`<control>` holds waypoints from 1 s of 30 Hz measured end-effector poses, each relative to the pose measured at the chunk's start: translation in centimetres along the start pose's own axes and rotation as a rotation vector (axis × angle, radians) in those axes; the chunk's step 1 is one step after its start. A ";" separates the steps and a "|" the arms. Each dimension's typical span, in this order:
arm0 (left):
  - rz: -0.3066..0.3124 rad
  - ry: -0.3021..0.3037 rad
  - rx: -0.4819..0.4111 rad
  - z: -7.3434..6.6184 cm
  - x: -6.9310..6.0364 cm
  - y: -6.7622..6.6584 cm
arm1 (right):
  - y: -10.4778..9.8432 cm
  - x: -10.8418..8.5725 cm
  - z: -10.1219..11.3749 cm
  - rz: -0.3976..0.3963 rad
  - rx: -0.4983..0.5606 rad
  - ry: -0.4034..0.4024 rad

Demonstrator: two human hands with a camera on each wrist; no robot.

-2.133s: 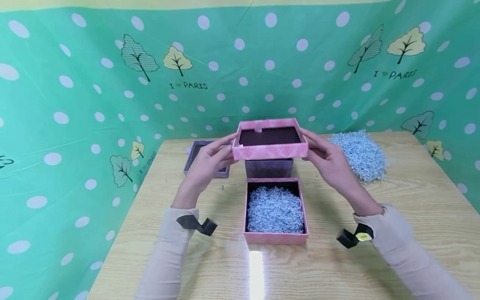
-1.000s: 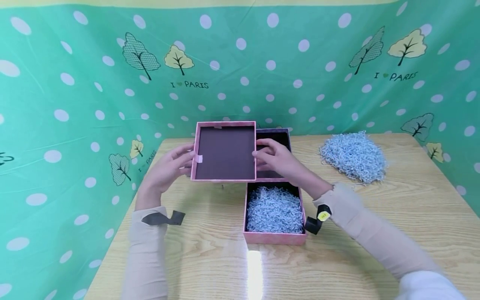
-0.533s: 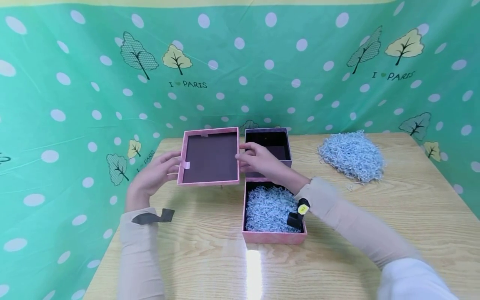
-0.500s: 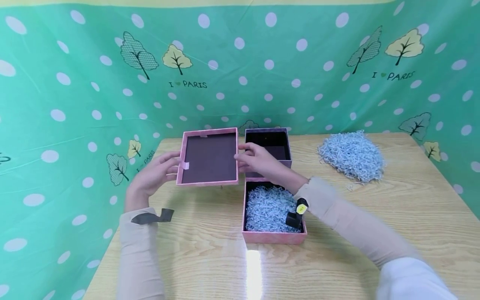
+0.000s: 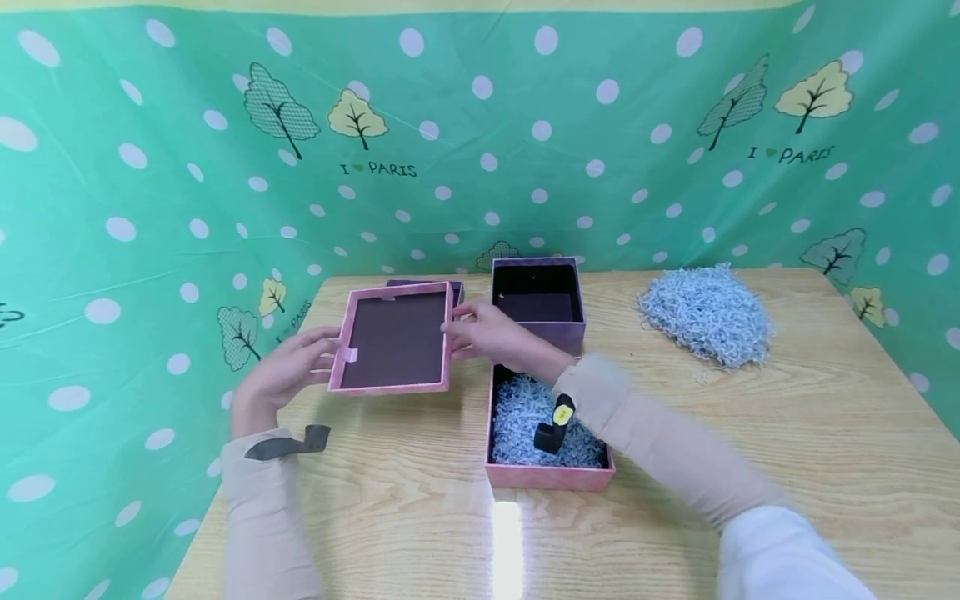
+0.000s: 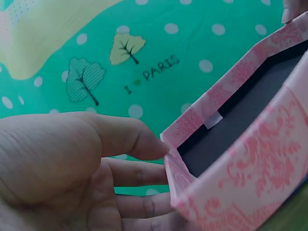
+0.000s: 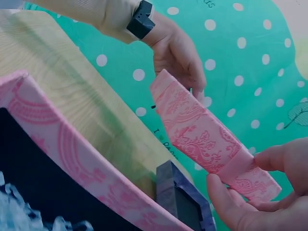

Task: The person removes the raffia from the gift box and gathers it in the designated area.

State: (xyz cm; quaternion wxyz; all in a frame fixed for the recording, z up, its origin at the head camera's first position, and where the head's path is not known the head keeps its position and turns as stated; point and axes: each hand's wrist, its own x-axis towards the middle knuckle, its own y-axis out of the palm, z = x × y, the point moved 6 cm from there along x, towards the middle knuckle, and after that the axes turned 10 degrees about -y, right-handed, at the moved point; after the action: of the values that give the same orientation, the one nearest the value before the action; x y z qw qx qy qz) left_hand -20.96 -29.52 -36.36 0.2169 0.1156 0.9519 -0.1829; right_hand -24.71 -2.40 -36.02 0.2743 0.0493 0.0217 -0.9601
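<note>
Here, your left hand and right hand pinch the pink lid by opposite walls, your right arm crossing the pink box. Above the table, left of that box, the lid's hollow faces up toward you; its sides look about equal, the long axis unclear.

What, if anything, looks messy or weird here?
The blue paper shreds on the right of the table look a bit messy: they're heaped loose, while other shreds sit in the pink box. The pink lid tilts, but it's being held.
</note>
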 end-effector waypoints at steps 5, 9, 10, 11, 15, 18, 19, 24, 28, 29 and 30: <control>-0.016 -0.057 0.063 1.4 -0.3 -0.5 | 1.6 0.5 -0.9 0.029 -0.023 0.036; -0.003 -0.091 0.084 2.6 -0.2 -0.8 | 2.9 1.1 -1.8 0.028 -0.019 0.072; -0.002 -0.099 0.086 2.9 -0.1 -0.8 | 3.2 1.2 -2.1 0.025 -0.020 0.082; -0.003 -0.106 0.091 3.1 -0.1 -0.9 | 3.4 1.3 -2.4 0.022 -0.027 0.091; -0.022 -0.133 0.122 3.7 0.0 -1.0 | 4.6 1.4 -3.0 0.026 -0.041 0.109; -0.036 -0.159 0.159 4.0 0.1 -0.9 | 5.3 1.3 -3.1 0.039 -0.025 0.109; -0.038 -0.169 0.166 4.2 0.1 -0.9 | 5.5 1.3 -3.2 0.043 -0.014 0.109; -0.020 -0.201 0.181 4.7 0.1 -0.7 | 6.2 1.1 -3.8 0.041 0.020 0.124; 0.002 -0.227 0.207 5.1 0.0 -0.5 | 6.8 1.0 -4.6 0.054 0.016 0.147; 0.009 -0.231 0.217 5.2 0.0 -0.4 | 6.9 0.9 -4.8 0.060 0.012 0.150; 0.013 -0.239 0.221 5.3 -0.1 -0.4 | 7.1 0.9 -5.0 0.068 0.006 0.150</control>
State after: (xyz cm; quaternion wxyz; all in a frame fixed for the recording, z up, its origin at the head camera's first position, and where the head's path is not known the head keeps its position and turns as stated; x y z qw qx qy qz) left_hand -19.06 -31.95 -40.63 0.3159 0.1222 0.8926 -0.2974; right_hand -21.30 -8.53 -41.16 0.3044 0.1227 0.0379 -0.9439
